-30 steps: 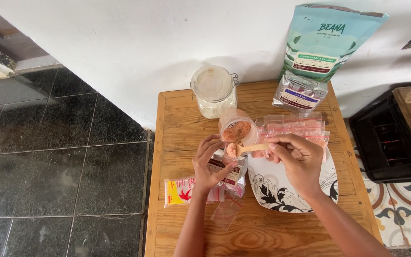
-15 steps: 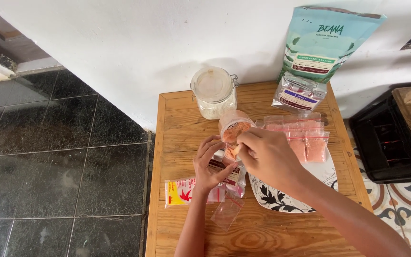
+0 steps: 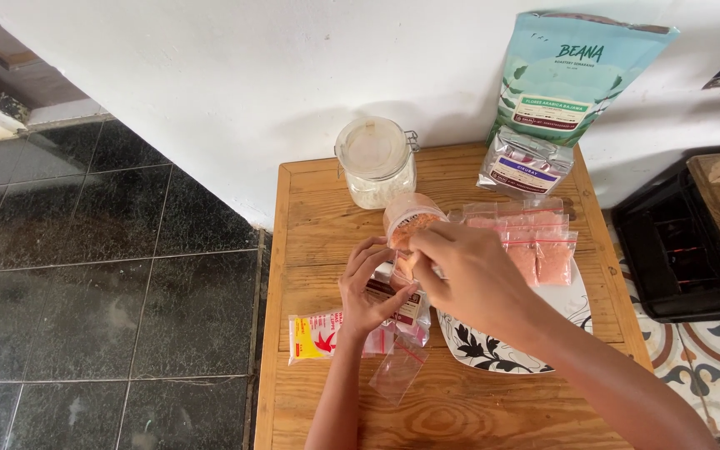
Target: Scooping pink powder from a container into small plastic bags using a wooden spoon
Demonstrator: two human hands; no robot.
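My right hand (image 3: 472,279) reaches over the small jar (image 3: 410,218) of pink stuff near the middle of the table (image 3: 327,208). It hides my fingertips, so I cannot tell what they pinch. My left hand (image 3: 368,287) curls around a little bag (image 3: 402,275), mostly hidden. The plate (image 3: 493,350) sits half covered by my arm.
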